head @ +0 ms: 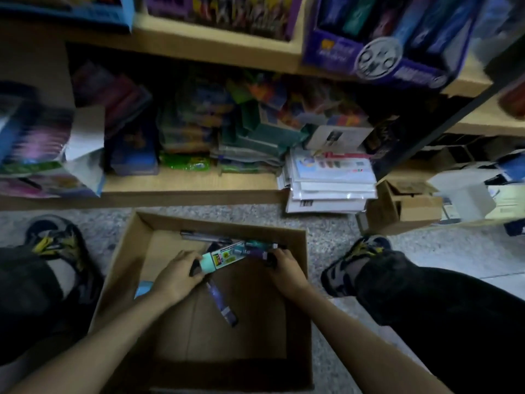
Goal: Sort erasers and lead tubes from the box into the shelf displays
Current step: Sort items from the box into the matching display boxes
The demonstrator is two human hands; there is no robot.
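An open cardboard box [125,263] sits on the floor between my feet. Both hands are inside it. My left hand [177,275] grips the near end of a mint-green eraser pack [220,258] with a printed label. My right hand [285,267] is closed on small dark purple lead tubes [260,253] at the pack's far end. A loose purple tube [220,304] lies on the box floor between my hands. A dark pen-like item [204,236] lies along the box's far wall. A light blue piece [143,288] shows beside my left wrist.
A wooden shelf [187,184] in front of me holds blurred coloured packs. A stack of white packets [329,183] overhangs its right end. A small open carton [403,207] stands on the floor at right. My shoes [56,240] flank the box.
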